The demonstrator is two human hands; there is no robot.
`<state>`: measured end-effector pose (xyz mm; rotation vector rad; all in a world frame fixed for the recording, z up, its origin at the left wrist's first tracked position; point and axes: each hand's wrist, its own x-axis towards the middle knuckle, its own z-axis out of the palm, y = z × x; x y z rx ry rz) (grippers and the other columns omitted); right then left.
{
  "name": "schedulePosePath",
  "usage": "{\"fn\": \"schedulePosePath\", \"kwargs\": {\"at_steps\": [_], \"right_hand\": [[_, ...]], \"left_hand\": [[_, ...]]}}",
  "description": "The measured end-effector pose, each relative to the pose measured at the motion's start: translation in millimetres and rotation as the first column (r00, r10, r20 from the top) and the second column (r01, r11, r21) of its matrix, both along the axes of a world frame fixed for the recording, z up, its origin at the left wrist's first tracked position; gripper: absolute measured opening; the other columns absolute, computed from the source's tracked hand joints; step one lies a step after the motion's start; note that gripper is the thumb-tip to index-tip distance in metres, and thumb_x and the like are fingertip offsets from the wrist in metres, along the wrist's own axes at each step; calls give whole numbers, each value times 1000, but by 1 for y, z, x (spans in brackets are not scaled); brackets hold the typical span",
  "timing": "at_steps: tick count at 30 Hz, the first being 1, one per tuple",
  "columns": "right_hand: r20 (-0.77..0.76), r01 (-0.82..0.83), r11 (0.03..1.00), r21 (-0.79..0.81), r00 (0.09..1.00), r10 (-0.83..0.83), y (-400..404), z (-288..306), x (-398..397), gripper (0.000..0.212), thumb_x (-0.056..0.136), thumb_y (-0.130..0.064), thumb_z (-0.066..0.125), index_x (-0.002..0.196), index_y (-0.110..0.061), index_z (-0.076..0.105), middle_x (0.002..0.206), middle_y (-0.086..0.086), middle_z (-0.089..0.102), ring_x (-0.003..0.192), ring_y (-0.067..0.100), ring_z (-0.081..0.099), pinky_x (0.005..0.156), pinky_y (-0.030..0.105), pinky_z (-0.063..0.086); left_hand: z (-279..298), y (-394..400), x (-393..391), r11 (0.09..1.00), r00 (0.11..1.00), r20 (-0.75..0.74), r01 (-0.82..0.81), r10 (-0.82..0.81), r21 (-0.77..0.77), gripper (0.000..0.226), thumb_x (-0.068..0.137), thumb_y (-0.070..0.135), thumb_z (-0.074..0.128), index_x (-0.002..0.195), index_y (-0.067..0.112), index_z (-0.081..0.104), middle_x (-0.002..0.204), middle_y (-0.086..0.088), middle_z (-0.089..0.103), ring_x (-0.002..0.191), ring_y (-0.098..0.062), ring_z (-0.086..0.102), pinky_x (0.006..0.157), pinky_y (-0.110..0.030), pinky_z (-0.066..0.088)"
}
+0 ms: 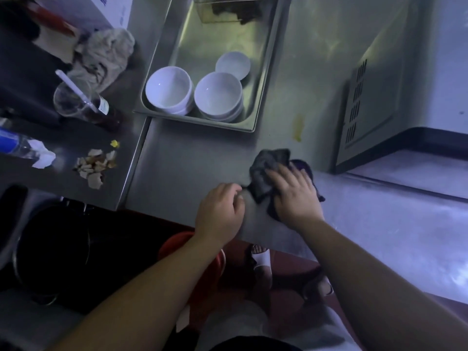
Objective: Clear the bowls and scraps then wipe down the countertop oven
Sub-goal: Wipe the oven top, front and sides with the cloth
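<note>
- Scraps (97, 164) lie in a small loose heap on the steel worktop (192, 160), well to the left of the metal tray (260, 79) and nearer the front edge.
- Left of the tray stands a clear plastic cup (72, 100) with a straw, touching a small brown bottle (107, 114); a crumpled pale rag (106, 55) lies just behind them.
- A plastic water bottle (17, 145) lies at the far left edge, much further from the tray, with a crumpled white tissue (44, 155) against it.
- Bowls: two stacks of white bowls (168, 88) sit side by side at the tray's near end, and one smaller white dish (233, 64) rests just behind the right stack.
- In front of the tray, the left hand (220, 211) rests on the worktop near its front edge, fingers loosely curled; whether it pinches the cloth's corner I cannot tell.
- Just right of it, the right hand (295, 196) presses flat, fingers spread, on a dark cloth (268, 168) lying on the worktop.
- Right of the tray, a yellow smear (297, 129) marks the worktop.
- Further right stands the countertop oven (374, 102), its vented side facing the tray.
</note>
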<state>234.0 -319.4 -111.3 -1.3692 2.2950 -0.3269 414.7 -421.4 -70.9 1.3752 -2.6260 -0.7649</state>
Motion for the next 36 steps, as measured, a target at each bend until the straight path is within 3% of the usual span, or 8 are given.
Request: {"fn": "schedulePosePath", "kwargs": {"at_steps": [4, 10, 13, 17, 22, 26, 31, 36], "right_hand": [[26, 441, 895, 63, 896, -443, -68, 7, -36, 72, 90, -10, 49, 158, -28, 34, 169, 7, 22, 149, 40, 28, 126, 49, 13], [74, 682, 721, 123, 718, -692, -150, 18, -101, 71, 98, -15, 46, 162, -33, 22, 173, 0, 6, 157, 32, 11, 127, 44, 3], [65, 601, 789, 128, 789, -611, -164, 16, -110, 70, 96, -18, 48, 161, -32, 25, 171, 0, 13, 156, 31, 13, 127, 44, 3], [-20, 211, 977, 25, 977, -210, -137, 6, -70, 71, 81, -29, 45, 152, -26, 47, 161, 7, 40, 146, 38, 35, 122, 50, 25], [28, -61, 998, 21, 998, 60, -73, 4, -40, 69, 80, -30, 48, 149, -27, 53, 158, 3, 46, 145, 36, 38, 122, 49, 26], [-2, 201, 976, 83, 980, -201, -99, 4, -80, 70, 85, -25, 47, 155, -29, 41, 165, 2, 34, 149, 35, 30, 125, 50, 19], [33, 566, 799, 203, 811, -584, -162, 20, -136, 75, 96, -16, 48, 162, -34, 19, 172, -1, 7, 156, 34, 11, 127, 47, 5], [-5, 470, 868, 161, 880, -475, -158, 17, -116, 75, 94, -16, 48, 162, -32, 22, 171, 3, 13, 155, 36, 14, 127, 49, 4]], "left_hand": [[-4, -8, -1, 1000, 1000, 4, 13, -13, 27, 25, 97, 33, 50, 115, 23, 64, 105, 8, 64, 96, -14, 60, 85, -34, 50], [-13, -18, -3, 1000, 1000, -5, 0, 0, 5, 22, 96, 28, 53, 113, 23, 66, 102, 8, 65, 92, -14, 62, 80, -34, 52], [-16, -24, -5, 1000, 999, -29, 19, -20, -21, 22, 95, 27, 53, 112, 21, 66, 101, 8, 65, 91, -13, 62, 79, -34, 53], [-16, -37, -12, 1000, 1000, 1, 4, -4, 5, 25, 97, 31, 50, 116, 24, 65, 105, 11, 64, 95, -10, 59, 85, -28, 48], [-13, -51, -24, 992, 991, 68, 119, -115, -50, 23, 97, 33, 51, 116, 24, 62, 106, 8, 63, 96, -14, 58, 85, -32, 49], [-11, -53, -32, 966, 969, 132, 223, -206, -128, 21, 96, 32, 53, 114, 26, 62, 107, 10, 63, 96, -14, 57, 83, -32, 44], [-13, -52, -28, 940, 954, 161, 283, -254, -193, 21, 91, 31, 58, 110, 24, 63, 101, 6, 60, 91, -19, 58, 75, -36, 44], [-18, -51, -10, 952, 957, 192, 251, -218, -172, 22, 91, 32, 58, 112, 25, 63, 103, 7, 61, 94, -19, 58, 76, -36, 44]]}}
